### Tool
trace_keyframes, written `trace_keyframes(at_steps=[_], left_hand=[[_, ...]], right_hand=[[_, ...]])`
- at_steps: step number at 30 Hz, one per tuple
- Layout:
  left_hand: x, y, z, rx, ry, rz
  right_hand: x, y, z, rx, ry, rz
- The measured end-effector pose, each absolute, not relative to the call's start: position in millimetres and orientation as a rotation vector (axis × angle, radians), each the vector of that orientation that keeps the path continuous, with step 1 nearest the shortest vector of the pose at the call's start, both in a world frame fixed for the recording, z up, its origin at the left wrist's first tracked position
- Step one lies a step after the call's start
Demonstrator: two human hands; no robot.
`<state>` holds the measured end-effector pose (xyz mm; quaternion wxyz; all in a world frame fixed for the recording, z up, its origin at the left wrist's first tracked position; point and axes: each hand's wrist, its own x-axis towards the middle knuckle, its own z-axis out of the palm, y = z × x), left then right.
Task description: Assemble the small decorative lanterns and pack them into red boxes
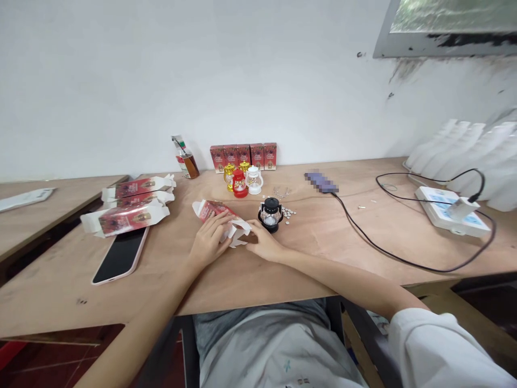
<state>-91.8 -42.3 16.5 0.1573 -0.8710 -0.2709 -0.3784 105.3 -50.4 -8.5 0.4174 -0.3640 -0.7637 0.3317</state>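
Note:
A red and white cardboard box (215, 208) lies on the table in front of me, its white end flaps turned towards me. My left hand (210, 237) is wrapped over the box from the left. On the other side, my right hand (263, 242) grips the flaps at the near end, its fingertips partly hidden. Just beyond the right hand a small black lantern (270, 215) stands upright, with several button cells (287, 213) scattered beside it. Behind the box stand a red lantern (239, 186), a white lantern (254, 182) and gold lanterns (229, 177).
Several closed red boxes (243, 156) line the wall beside a bottle (188, 164). At left, unfilled box sleeves (133, 215) overlap a phone (121, 257). A cable (374, 247) runs from a blurred purple object (321, 181) to a power strip (440, 207) at right.

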Motion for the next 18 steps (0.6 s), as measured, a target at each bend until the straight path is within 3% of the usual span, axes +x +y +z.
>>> trace_keyframes(at_steps=[10,18], left_hand=[[-85.8,-50.2,24.5,-2.52,-0.811,-1.348],[-70.7,-58.2,32.2,-2.503,-0.846,-1.609]], right_hand=[[104.4,-56.8,0.1,-0.927,-1.908,0.691],[106.1,-56.8,-1.5,-0.981,-1.913,0.28]])
